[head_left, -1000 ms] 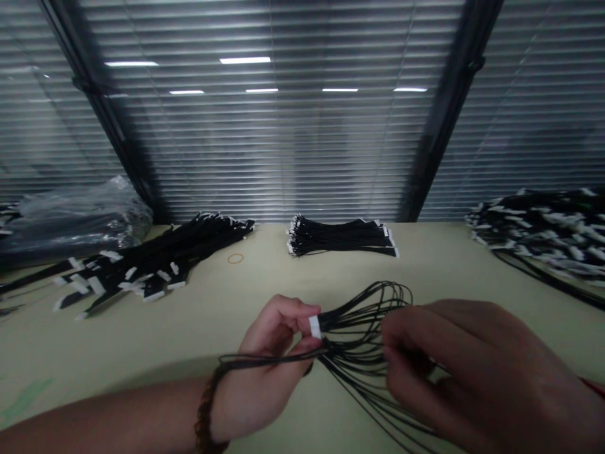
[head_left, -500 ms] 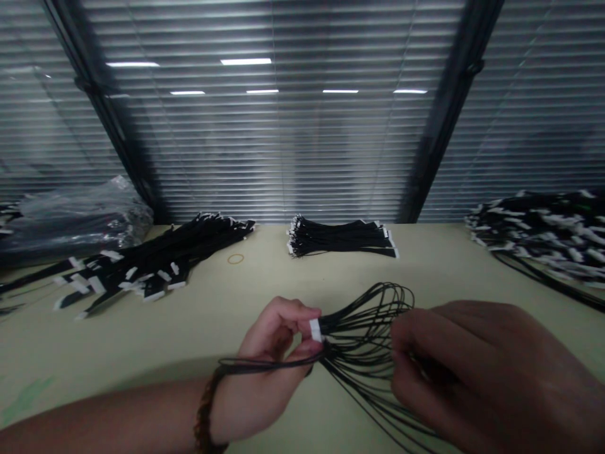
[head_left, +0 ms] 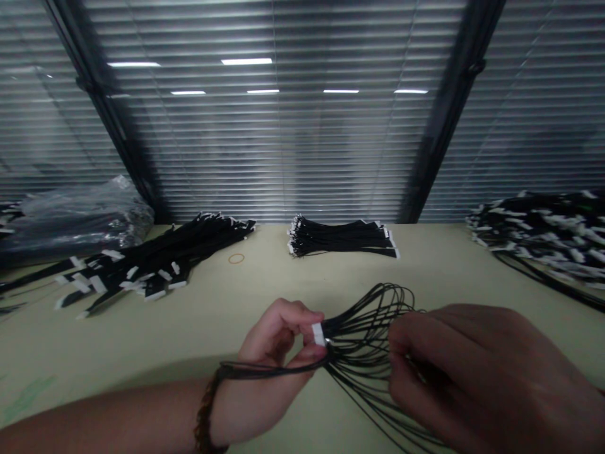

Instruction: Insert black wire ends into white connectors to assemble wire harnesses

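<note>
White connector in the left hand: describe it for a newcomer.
Below the window blinds lies the pale tabletop. In the foreground, the left hand pinches the white connector. Unlike those in the cable piles behind, it sits in a hand, black wires fanning out rightward.

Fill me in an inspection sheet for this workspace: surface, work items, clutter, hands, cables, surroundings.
Surface: pale tabletop, green smudge at left.
Work items: white connector with fanned-out black wires.
Clutter: thin ring; clear plastic bag at far left.
Hands: left hand pinches the white connector; right hand is at the black wires, its grip hidden.
Cables: left pile, middle bundle, right pile, all with white ends.
Surroundings: slatted blinds behind.
</note>
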`<action>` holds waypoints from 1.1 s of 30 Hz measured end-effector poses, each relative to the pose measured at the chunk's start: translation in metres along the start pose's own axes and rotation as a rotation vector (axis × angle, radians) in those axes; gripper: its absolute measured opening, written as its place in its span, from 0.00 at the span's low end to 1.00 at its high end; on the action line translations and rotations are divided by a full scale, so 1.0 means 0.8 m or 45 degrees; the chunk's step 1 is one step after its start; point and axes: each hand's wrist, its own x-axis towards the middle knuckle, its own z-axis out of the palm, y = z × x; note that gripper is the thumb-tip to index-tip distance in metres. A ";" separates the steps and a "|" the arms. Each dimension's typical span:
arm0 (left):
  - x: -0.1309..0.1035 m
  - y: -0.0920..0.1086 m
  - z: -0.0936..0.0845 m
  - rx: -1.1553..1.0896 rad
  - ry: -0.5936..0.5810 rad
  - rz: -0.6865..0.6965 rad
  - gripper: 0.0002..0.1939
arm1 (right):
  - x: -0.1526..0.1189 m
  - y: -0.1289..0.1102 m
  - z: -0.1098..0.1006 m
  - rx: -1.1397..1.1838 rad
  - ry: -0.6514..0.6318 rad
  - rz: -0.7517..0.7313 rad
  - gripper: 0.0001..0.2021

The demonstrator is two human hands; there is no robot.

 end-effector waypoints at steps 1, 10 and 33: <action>0.000 0.000 0.000 0.007 0.002 0.003 0.07 | -0.001 0.000 0.000 0.001 0.008 -0.001 0.08; -0.001 -0.006 -0.001 0.042 -0.027 0.074 0.08 | 0.001 -0.007 0.000 0.092 -0.120 0.049 0.07; 0.004 0.009 0.012 -0.159 -0.039 -0.402 0.07 | 0.010 -0.003 0.014 0.037 -0.190 -0.112 0.05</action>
